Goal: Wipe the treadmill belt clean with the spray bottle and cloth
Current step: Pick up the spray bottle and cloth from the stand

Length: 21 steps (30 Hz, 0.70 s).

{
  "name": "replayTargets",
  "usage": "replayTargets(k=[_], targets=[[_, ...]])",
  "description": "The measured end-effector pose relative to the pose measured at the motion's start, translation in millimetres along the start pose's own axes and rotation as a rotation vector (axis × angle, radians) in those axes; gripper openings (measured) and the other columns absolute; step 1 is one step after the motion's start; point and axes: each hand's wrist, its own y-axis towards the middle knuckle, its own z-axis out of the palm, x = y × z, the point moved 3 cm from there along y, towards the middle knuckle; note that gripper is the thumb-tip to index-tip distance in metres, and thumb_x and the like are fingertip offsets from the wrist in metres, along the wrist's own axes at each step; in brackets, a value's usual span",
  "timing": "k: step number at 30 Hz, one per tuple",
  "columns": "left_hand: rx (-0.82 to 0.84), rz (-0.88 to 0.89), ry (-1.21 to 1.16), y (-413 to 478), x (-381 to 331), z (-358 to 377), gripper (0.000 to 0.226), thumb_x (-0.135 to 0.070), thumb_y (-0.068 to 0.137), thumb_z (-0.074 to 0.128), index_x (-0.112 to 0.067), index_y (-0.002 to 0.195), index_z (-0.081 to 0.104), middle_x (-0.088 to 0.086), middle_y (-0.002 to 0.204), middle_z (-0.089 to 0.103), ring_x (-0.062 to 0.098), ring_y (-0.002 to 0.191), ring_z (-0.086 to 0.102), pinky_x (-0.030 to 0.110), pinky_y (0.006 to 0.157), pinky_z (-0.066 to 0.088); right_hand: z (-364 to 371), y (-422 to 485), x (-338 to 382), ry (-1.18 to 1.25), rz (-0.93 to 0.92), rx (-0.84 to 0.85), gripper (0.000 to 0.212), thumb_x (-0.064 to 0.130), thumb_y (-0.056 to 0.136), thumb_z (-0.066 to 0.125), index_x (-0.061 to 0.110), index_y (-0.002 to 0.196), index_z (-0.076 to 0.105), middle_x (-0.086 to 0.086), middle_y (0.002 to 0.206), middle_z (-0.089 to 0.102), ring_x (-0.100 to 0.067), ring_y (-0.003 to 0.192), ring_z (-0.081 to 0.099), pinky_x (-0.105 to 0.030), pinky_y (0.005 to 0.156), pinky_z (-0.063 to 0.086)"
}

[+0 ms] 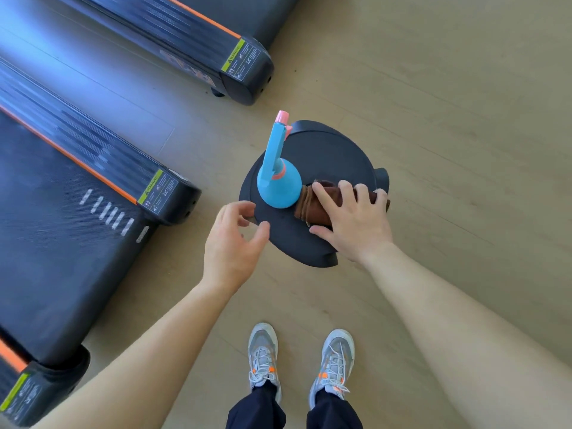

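Spray bottle: the blue spray bottle (278, 187) stands upright on the left part of the small black table (325, 150), with its pink nozzle pointing far.
Cloth: the folded brown cloth (306, 201) lies on the same table, touching the bottle's right side.
Treadmill belt: the treadmill belt (52, 218) is to the left, well apart from the table. It looks untouched, so wiping has likely not begun.
Right hand: the right hand (356, 221) lies over the cloth, fingers (328, 196) spread across its top and thumb at the near edge, closing on it.
Left hand: the left hand (232, 246) hovers at the table's near-left rim, just beside the bottle. Its fingers are apart, loosely curved, and hold nothing.
Risk, bottle tips: the cloth touches the bottle's base, so dragging the cloth sideways instead of lifting it could topple the tall bottle.
Risk, bottle knocked: a fast left-hand reach could strike the narrow neck and push the bottle to the far side.
Risk, cloth unfolds: a grip on only the top layers could leave the folds hanging and hard to wipe with.
Risk, table shifts: the table looks light, so leaning on its rim might tilt it.
Risk, misdirected spray: a careless squeeze on pickup could wet the wooden floor (464, 119).
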Motion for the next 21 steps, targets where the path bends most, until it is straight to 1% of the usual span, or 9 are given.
replayTargets(k=[4, 6, 9, 11, 13, 15, 17, 19, 21], targets=[[-0.011, 0.003, -0.193, 36, -23, -1, 0.08, -0.057, 0.074, 0.08, -0.033, 0.142, 0.046, -0.014, 0.139, 0.057, 0.009, 0.125, 0.056, 0.036, 0.104, 0.05, 3, 1, 10, -0.037, 0.094, -0.133, 0.065, 0.064, 0.09, 0.056, 0.025, 0.14, 0.047, -0.017, 0.112, 0.057, -0.037, 0.093, 0.057, -0.049, 0.078, 0.046], [0.03, 0.067, -0.221, 50, -37, 6, 0.085, -0.059, 0.068, 0.082, -0.036, 0.143, 0.047, -0.017, 0.139, 0.057, 0.009, 0.127, 0.056, 0.039, 0.107, 0.049, 0, 2, 13, 0.017, 0.118, -0.129, 0.062, 0.062, 0.09, 0.057, 0.024, 0.138, 0.049, -0.015, 0.103, 0.058, -0.036, 0.084, 0.059, -0.045, 0.074, 0.047], [0.076, 0.133, -0.293, 63, -53, 14, 0.073, -0.053, 0.069, 0.085, -0.046, 0.135, 0.053, -0.026, 0.128, 0.06, -0.001, 0.11, 0.059, 0.033, 0.101, 0.051, -7, 6, 5, 0.341, 0.237, 0.06, 0.051, 0.068, 0.093, 0.045, 0.035, 0.132, 0.044, -0.006, 0.106, 0.059, -0.035, 0.094, 0.061, -0.046, 0.084, 0.05], [0.075, 0.134, -0.323, 68, -60, 16, 0.064, -0.048, 0.074, 0.085, -0.053, 0.129, 0.053, -0.024, 0.112, 0.061, -0.003, 0.101, 0.057, 0.028, 0.095, 0.051, -9, 7, -4, 0.548, 0.305, 0.155, 0.041, 0.07, 0.09, 0.042, 0.038, 0.114, 0.05, -0.001, 0.103, 0.063, -0.032, 0.094, 0.061, -0.045, 0.081, 0.053], [0.062, 0.115, -0.367, 73, -62, 18, 0.045, -0.041, 0.08, 0.085, -0.043, 0.119, 0.063, -0.018, 0.103, 0.064, -0.003, 0.092, 0.059, 0.023, 0.088, 0.051, -12, 3, -12, 0.603, 0.329, 0.153, 0.037, 0.069, 0.089, 0.044, 0.037, 0.105, 0.053, 0.002, 0.098, 0.066, -0.029, 0.091, 0.062, -0.042, 0.074, 0.054], [0.024, 0.083, -0.385, 76, -67, 20, 0.021, -0.034, 0.086, 0.082, -0.019, 0.096, 0.071, -0.012, 0.096, 0.072, 0.004, 0.088, 0.065, 0.027, 0.082, 0.053, -15, -1, -16, 0.604, 0.334, 0.142, 0.035, 0.066, 0.092, 0.046, 0.037, 0.106, 0.056, 0.004, 0.096, 0.067, -0.026, 0.089, 0.062, -0.039, 0.071, 0.053], [-0.024, 0.034, -0.377, 77, -67, 21, 0.022, -0.029, 0.09, 0.076, -0.009, 0.083, 0.07, -0.01, 0.081, 0.072, 0.011, 0.077, 0.065, 0.03, 0.075, 0.055, -17, -5, -17, 0.625, 0.343, 0.139, 0.033, 0.064, 0.094, 0.046, 0.035, 0.106, 0.057, 0.006, 0.095, 0.067, -0.024, 0.086, 0.062, -0.036, 0.067, 0.052], [-0.037, -0.048, -0.404, 75, -65, 16, 0.021, -0.025, 0.091, 0.074, -0.008, 0.079, 0.07, -0.009, 0.069, 0.066, 0.009, 0.067, 0.058, 0.026, 0.069, 0.051, -23, -10, -15, 0.632, 0.348, 0.103, 0.035, 0.065, 0.093, 0.045, 0.035, 0.105, 0.057, 0.007, 0.093, 0.067, -0.023, 0.085, 0.062, -0.036, 0.067, 0.052], [0.004, -0.097, -0.43, 66, -61, 9, 0.017, -0.021, 0.09, 0.073, -0.008, 0.079, 0.071, 0.002, 0.074, 0.069, 0.007, 0.067, 0.058, 0.027, 0.068, 0.05, -32, -16, -11, 0.639, 0.345, 0.046, 0.036, 0.065, 0.093, 0.046, 0.035, 0.107, 0.058, 0.007, 0.092, 0.066, -0.023, 0.084, 0.06, -0.035, 0.065, 0.049]])
